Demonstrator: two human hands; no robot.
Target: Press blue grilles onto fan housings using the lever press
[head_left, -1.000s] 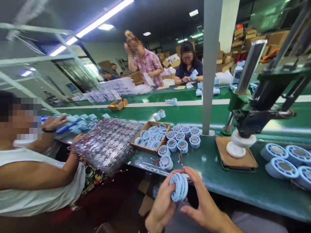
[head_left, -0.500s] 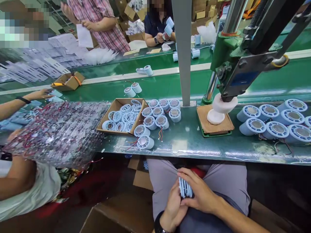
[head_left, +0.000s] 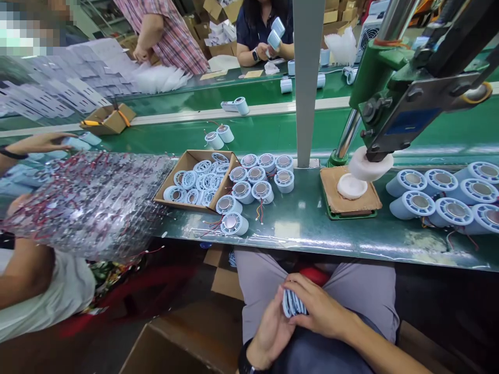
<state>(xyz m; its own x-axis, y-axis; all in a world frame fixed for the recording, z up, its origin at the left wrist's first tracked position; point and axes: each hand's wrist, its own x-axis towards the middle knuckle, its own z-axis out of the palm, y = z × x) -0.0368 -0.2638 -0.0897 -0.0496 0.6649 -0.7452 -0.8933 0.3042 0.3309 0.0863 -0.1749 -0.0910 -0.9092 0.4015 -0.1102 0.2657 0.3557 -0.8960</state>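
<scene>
The right hand (head_left: 317,309) is closed over a small stack of pale blue ring-shaped plastic covers (head_left: 293,303), fingers curled across its top. The left hand (head_left: 271,332) cups the same stack from below and the left side, fingers wrapped onto it. Both hands rest low over the person's lap, below the near edge of the desk (head_left: 312,228). Just above the hands, on the desk, stand pale blue cylindrical fan housings (head_left: 253,182) with thin coloured wires. Left of these lies an open cardboard tray (head_left: 187,161) of more blue rings. Up and right of the hands a hand press (head_left: 393,104) hangs over a white disc (head_left: 351,186) on a brown pad. Far left, a co-worker's arm (head_left: 23,270) lies beside a bubble-wrap sheet (head_left: 89,202).
</scene>
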